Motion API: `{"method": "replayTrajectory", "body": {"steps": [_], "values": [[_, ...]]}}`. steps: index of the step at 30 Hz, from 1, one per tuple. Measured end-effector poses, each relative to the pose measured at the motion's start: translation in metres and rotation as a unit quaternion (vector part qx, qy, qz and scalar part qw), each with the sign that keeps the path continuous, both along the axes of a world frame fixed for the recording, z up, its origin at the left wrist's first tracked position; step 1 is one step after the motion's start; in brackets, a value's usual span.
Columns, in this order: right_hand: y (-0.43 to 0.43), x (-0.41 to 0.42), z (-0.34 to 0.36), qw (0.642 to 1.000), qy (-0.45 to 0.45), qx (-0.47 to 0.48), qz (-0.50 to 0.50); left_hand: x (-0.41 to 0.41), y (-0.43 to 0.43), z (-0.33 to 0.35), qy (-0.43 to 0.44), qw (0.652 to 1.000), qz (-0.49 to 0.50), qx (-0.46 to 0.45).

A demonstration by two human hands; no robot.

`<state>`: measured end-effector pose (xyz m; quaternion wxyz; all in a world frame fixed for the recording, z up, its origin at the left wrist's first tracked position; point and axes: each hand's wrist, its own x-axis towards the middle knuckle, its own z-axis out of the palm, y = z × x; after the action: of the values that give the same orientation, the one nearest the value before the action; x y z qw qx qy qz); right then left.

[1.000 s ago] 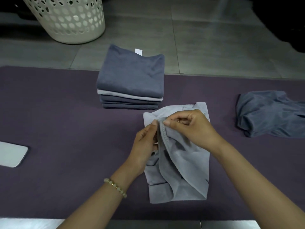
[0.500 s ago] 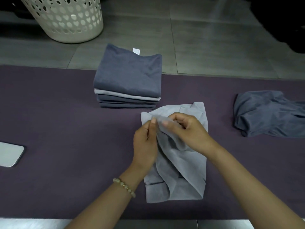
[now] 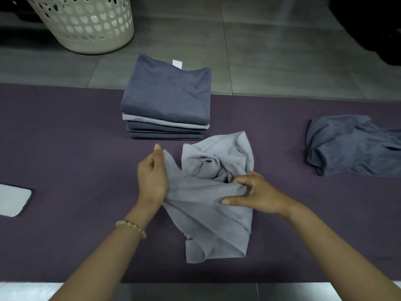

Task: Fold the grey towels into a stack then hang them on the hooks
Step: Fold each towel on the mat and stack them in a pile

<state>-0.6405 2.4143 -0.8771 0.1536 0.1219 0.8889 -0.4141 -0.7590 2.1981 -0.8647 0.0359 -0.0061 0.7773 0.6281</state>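
Your hands have drawn apart, left hand (image 3: 152, 179) and right hand (image 3: 258, 196) each pinching the towel (image 3: 208, 205) stretched between them.

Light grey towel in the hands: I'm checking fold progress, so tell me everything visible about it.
The light grey towel is soft, matte cloth, crumpled and not yet folded, with creases bunched near its middle. It lies on the purple mat, just in front of the stack of folded towels. The left hand grips its left edge; the right hand pinches a gather on its right side.
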Motion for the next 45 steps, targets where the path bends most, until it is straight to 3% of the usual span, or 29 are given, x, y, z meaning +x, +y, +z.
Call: {"method": "replayTrajectory", "body": {"steps": [3, 5, 11, 14, 20, 21, 25, 28, 32, 37, 41, 45], "values": [[0.0, 0.005, -0.01, 0.999, 0.008, -0.043, -0.024, -0.006, -0.021, -0.015, 0.042, 0.952, -0.159, -0.258], [0.001, 0.005, -0.014, 0.99, 0.024, -0.112, -0.087, -0.002, -0.024, -0.028, 0.044, 0.917, -0.203, -0.339], [0.016, -0.004, -0.032, 0.951, 0.187, -0.003, -0.247, 0.019, 0.002, -0.04, 0.038, 0.892, -0.292, -0.343], [0.017, -0.011, -0.034, 0.914, 0.159, -0.008, -0.372, 0.026, 0.016, -0.048, 0.033, 0.88, -0.313, -0.355], [0.028, -0.019, -0.036, 0.833, 0.071, -0.086, -0.541, 0.016, 0.021, -0.049, -0.113, 0.916, -0.297, -0.245], [0.031, -0.018, -0.038, 0.834, 0.054, -0.101, -0.54, 0.014, 0.019, -0.049, -0.118, 0.91, -0.31, -0.25], [0.025, -0.011, -0.034, 0.891, -0.035, -0.155, -0.426, 0.013, 0.019, -0.054, -0.085, 0.878, -0.318, -0.346], [0.016, -0.008, -0.032, 0.901, 0.014, -0.194, -0.389, 0.014, 0.025, -0.057, -0.089, 0.872, -0.32, -0.359], [0.015, -0.005, -0.021, 0.925, 0.069, -0.21, -0.308, 0.001, 0.028, -0.066, -0.16, 0.869, -0.33, -0.332], [0.02, 0.004, 0.004, 0.894, 0.104, -0.321, -0.296, -0.003, 0.026, -0.071, -0.179, 0.885, -0.321, -0.288], [0.031, 0.019, 0.029, 0.881, 0.206, -0.3, -0.301, -0.003, 0.015, -0.07, -0.179, 0.905, -0.308, -0.232], [0.048, 0.028, 0.056, 0.868, 0.288, -0.245, -0.323, 0.001, -0.004, -0.055, -0.034, 0.923, -0.278, -0.264]]}}
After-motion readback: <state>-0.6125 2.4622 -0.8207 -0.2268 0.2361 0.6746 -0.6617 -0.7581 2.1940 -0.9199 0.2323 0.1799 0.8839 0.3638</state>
